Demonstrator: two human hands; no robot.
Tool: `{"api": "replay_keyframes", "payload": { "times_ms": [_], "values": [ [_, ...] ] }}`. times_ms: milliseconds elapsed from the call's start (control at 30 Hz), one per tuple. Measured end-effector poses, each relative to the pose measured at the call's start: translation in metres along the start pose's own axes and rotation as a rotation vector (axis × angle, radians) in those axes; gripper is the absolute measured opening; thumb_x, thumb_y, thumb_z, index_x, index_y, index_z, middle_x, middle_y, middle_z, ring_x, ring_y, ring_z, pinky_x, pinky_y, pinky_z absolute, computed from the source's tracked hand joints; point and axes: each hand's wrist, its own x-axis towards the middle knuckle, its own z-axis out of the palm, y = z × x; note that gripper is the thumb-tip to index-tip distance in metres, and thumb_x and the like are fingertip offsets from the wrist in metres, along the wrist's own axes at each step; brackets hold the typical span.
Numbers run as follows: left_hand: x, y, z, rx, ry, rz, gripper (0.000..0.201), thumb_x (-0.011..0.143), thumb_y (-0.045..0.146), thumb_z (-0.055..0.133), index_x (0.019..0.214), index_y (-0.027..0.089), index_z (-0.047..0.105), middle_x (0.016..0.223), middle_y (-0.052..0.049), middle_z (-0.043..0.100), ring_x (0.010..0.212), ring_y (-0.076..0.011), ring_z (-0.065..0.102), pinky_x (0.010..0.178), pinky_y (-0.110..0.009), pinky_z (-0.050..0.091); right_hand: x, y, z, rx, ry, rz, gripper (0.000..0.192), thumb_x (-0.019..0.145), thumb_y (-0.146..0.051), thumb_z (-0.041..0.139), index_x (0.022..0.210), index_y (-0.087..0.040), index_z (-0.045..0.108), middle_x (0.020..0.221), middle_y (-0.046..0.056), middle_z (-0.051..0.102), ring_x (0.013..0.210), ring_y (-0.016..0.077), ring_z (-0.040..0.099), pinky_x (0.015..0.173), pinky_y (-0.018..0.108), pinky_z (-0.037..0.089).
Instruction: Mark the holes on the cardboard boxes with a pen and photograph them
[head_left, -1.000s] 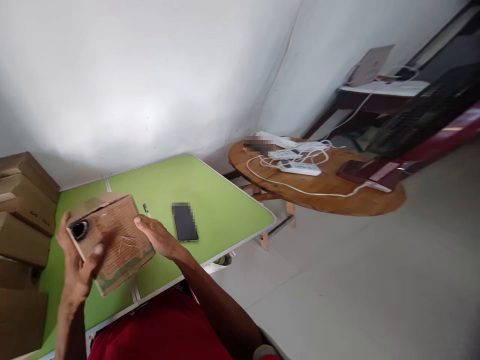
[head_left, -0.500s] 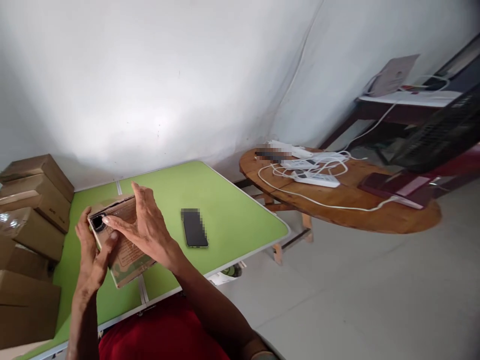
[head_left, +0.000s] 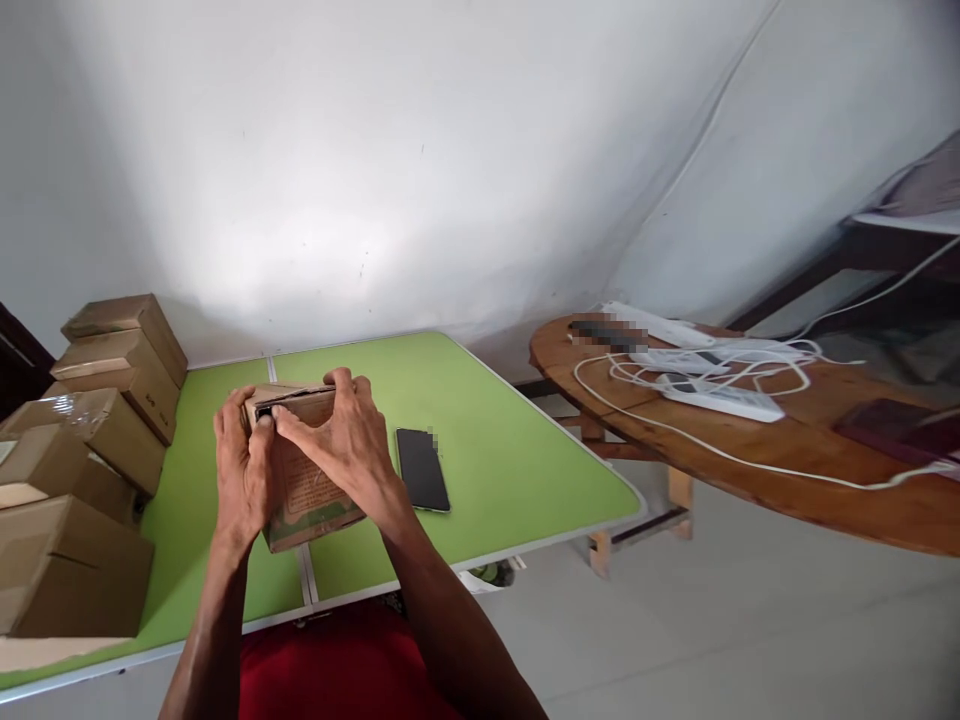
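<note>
Showing a printed cardboard box (head_left: 311, 490) held over the left part of a green table (head_left: 525, 480); whether it touches the surface cannot be told. The left hand (head_left: 244, 465) and right hand (head_left: 349, 435) have their fingers clamped on its opposite sides, both thumbs meeting beside a dark opening (head_left: 264, 411) near the upper left corner. The carton is probably light and fairly stiff, with little slip; the opening's edge looks weakest, so flat sides offer the surer hold. Rightward lies a phone (head_left: 423, 470); leftward, stacked cartons (head_left: 120, 430); beyond, white cables on a wooden table (head_left: 795, 442).
</note>
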Motion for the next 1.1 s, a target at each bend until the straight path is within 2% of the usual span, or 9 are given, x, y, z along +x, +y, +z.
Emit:
{"api": "replay_keyframes", "payload": {
  "times_ms": [100,233,433,567,667,767,867,967,1100],
  "values": [
    [0.003,0.006,0.002,0.045,0.0,0.04,0.048,0.108,0.056,0.045,0.141,0.025,0.063,0.142,-0.015,0.064,0.138,-0.0333,0.058,0.119,-0.054,0.05,0.003,-0.001,0.001,-0.015,0.006,0.011,0.069,0.083,-0.068,0.083,0.127,-0.021,0.06,0.119,0.013,0.064,0.101,0.0329,0.075,0.084,0.044,0.06],
    [0.012,0.006,-0.003,0.067,-0.047,0.035,0.053,0.106,0.062,0.043,0.139,0.025,0.063,0.141,-0.016,0.062,0.138,-0.0353,0.054,0.118,-0.059,0.05,0.011,0.0,0.003,-0.044,0.009,-0.002,0.077,0.083,-0.074,0.085,0.131,-0.019,0.061,0.124,0.016,0.065,0.105,0.0345,0.075,0.086,0.045,0.061],
    [0.029,-0.015,-0.014,-0.06,-0.249,0.069,0.083,0.085,0.07,0.075,0.152,0.029,0.048,0.146,-0.013,0.052,0.143,-0.038,0.05,0.12,-0.061,0.048,0.026,0.018,0.002,0.128,-0.042,-0.105,0.079,0.097,-0.084,0.067,0.142,-0.02,0.06,0.129,0.018,0.069,0.114,0.0364,0.074,0.099,0.054,0.061],
    [0.039,-0.027,-0.019,-0.178,-0.215,0.04,0.08,0.08,0.065,0.083,0.142,0.028,0.048,0.136,-0.009,0.054,0.132,-0.0336,0.057,0.114,-0.054,0.052,0.032,0.051,0.007,0.456,-0.167,-0.137,0.091,0.101,-0.087,0.058,0.166,-0.025,0.042,0.141,0.017,0.07,0.122,0.0343,0.073,0.103,0.053,0.062],
    [0.046,-0.034,-0.026,-0.172,-0.167,0.031,0.072,0.078,0.061,0.086,0.132,0.028,0.052,0.126,-0.006,0.056,0.125,-0.0315,0.058,0.116,-0.055,0.049,0.034,0.097,0.011,0.603,-0.181,0.008,0.075,0.109,-0.083,0.038,0.155,-0.025,0.054,0.128,0.014,0.077,0.105,0.0286,0.079,0.084,0.042,0.065],
    [0.052,-0.042,-0.031,-0.157,-0.143,0.044,0.066,0.079,0.059,0.086,0.128,0.028,0.055,0.125,-0.005,0.056,0.123,-0.0311,0.057,0.123,-0.058,0.041,0.032,0.148,0.012,0.283,0.002,0.146,0.052,0.113,-0.067,0.047,0.124,-0.022,0.07,0.116,0.013,0.08,0.1,0.0264,0.079,0.083,0.037,0.062],
    [0.058,-0.047,-0.03,-0.159,-0.126,0.078,0.061,0.078,0.057,0.086,0.124,0.028,0.057,0.122,-0.004,0.057,0.121,-0.0315,0.056,0.125,-0.06,0.038,0.025,0.183,0.012,0.02,0.073,0.231,0.026,0.109,-0.043,0.063,0.114,-0.019,0.073,0.112,0.013,0.082,0.105,0.0269,0.078,0.095,0.038,0.058],
    [0.062,-0.049,-0.027,-0.141,-0.134,0.079,0.061,0.077,0.057,0.086,0.122,0.028,0.057,0.121,-0.004,0.057,0.12,-0.0321,0.058,0.123,-0.06,0.04,0.017,0.193,0.019,-0.04,0.002,0.253,0.015,0.106,-0.029,0.067,0.112,-0.018,0.075,0.111,0.012,0.083,0.104,0.0262,0.078,0.096,0.036,0.055],
    [0.063,-0.048,-0.027,-0.112,-0.134,0.071,0.065,0.074,0.059,0.086,0.124,0.029,0.057,0.125,-0.004,0.058,0.124,-0.034,0.059,0.121,-0.06,0.044,0.013,0.181,0.039,-0.113,-0.161,0.252,0.012,0.104,-0.026,0.074,0.113,-0.018,0.076,0.109,0.01,0.084,0.104,0.0244,0.077,0.091,0.032,0.051]
  ]
}}
